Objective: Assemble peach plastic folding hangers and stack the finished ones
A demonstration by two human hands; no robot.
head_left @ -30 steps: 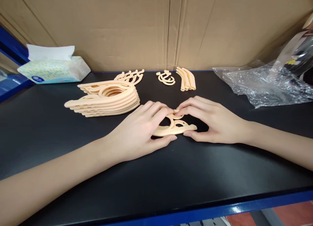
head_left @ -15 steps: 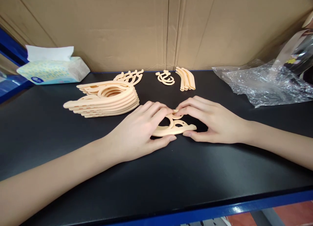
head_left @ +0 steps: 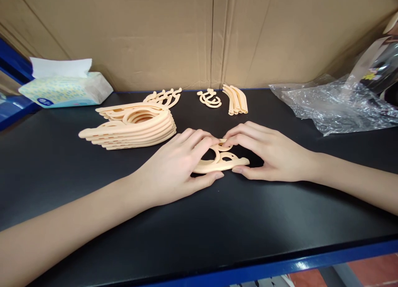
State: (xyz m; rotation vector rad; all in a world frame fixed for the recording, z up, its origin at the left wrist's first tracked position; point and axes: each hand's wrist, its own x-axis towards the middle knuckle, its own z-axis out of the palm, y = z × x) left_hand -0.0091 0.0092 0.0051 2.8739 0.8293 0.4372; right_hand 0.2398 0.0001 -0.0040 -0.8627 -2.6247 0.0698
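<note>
Past the near edge of the black desk (head_left: 217, 229), around its middle, is a cream hanger frame (head_left: 214, 167) — the left hand (head_left: 177, 167) grasping its left part, the right hand (head_left: 273, 154) gripping its right ends. Beyond, leftward, sits a frame stack (head_left: 149, 133); along the far edge, tissue pack (head_left: 65, 90), hooks (head_left: 214, 105), curved pieces (head_left: 239, 100) and — toward the right corner — clear plastic (head_left: 336, 109).

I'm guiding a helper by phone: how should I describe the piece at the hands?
Find the middle of the black tabletop, where the bare left hand and bare right hand face each other. Between them lies a cream, curved, openwork piece, seemingly plastic, partly covered. Unlike the stack of similar cream layers to its left, it has both hands on it.
</note>
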